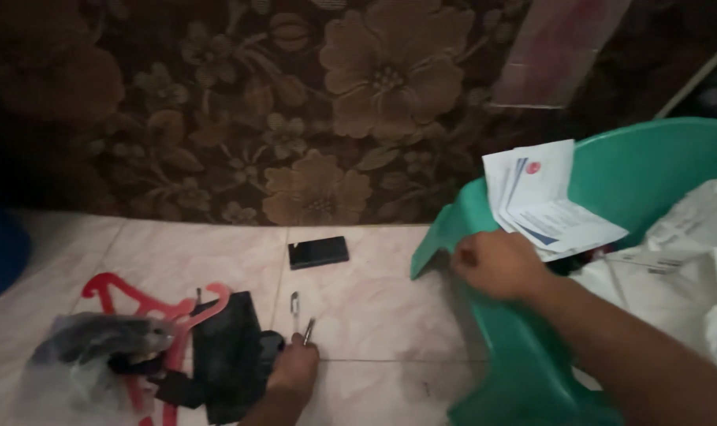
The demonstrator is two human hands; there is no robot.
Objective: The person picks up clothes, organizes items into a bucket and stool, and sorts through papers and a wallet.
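Left hand at bottom centre, grip clamped on small metal tweezers over the floor; right hand at right, grip closed on green tub rim beside papers.

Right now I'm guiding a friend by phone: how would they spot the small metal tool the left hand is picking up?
Start at the pale tiled floor below the flowered fabric. Left of the green plastic chair, the left hand pinches thin metal tweezers. They are shiny and two-pronged, unlike the flat black phone beyond or the red hanger to the left.
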